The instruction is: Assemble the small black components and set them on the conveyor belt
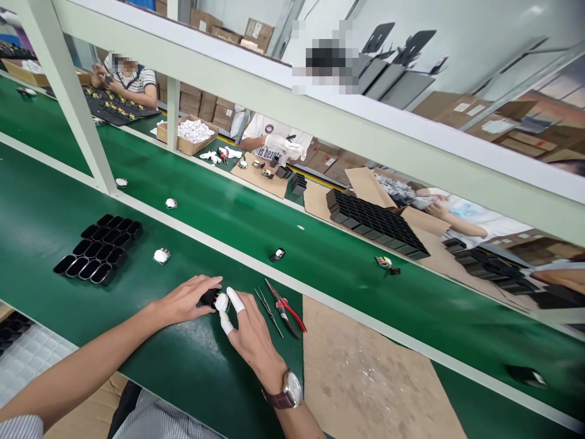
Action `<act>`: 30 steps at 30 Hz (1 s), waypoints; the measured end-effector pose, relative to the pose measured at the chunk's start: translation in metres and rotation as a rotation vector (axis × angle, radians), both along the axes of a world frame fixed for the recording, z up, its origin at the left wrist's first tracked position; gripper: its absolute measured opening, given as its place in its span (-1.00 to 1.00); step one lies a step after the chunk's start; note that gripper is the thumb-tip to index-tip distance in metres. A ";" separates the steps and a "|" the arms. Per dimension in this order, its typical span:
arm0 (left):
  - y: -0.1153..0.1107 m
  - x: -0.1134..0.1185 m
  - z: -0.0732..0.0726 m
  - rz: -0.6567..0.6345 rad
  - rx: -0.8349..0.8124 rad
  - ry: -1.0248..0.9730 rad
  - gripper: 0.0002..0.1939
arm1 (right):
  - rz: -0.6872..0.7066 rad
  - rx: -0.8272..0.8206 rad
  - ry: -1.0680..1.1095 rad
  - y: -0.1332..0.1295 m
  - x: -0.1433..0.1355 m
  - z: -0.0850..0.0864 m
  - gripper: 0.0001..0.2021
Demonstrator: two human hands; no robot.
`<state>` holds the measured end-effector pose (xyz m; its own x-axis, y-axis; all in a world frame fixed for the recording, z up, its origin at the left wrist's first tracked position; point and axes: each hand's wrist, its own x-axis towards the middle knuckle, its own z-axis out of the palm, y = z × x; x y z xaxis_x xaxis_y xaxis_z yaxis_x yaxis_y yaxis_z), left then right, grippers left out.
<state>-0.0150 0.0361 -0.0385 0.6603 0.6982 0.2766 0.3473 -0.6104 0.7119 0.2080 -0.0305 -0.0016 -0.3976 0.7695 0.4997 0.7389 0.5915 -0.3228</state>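
My left hand [189, 300] is closed around a small black plastic case [209, 297] above the green bench. In my right hand [249, 326], white finger cots cover the thumb and a fingertip, which pinch a small circuit board with a white dome [222, 302]. The board sits right at the mouth of the case; how far it is inside I cannot tell. Tweezers [269, 311] and red-handled pliers [286, 309] lie just right of my right hand. A similar white-topped board [161, 255] rests on the bench beyond my left forearm.
Several black cases [98, 247] stand grouped at the left. A brown cardboard sheet [365, 372] covers the bench at right. Past a pale rail [205, 245], a green conveyor belt [228, 216] carries scattered parts. A white frame beam [256, 79] crosses overhead; co-workers sit opposite.
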 end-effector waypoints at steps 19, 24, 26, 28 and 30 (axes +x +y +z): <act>0.000 0.002 -0.009 0.006 0.081 0.038 -0.23 | -0.009 -0.055 -0.092 0.003 -0.004 0.005 -0.45; -0.001 0.003 -0.006 0.002 0.069 0.026 -0.24 | -0.018 -0.100 -0.071 0.004 -0.001 0.006 -0.47; 0.000 0.003 -0.005 0.002 0.066 0.013 -0.24 | -0.037 -0.106 -0.063 0.004 0.001 0.007 -0.47; 0.000 0.002 -0.004 0.007 0.070 0.006 -0.24 | -0.050 -0.103 -0.059 0.003 0.003 0.007 -0.46; 0.000 0.002 -0.003 0.007 0.071 0.001 -0.25 | -0.048 -0.109 -0.054 0.003 0.004 0.008 -0.47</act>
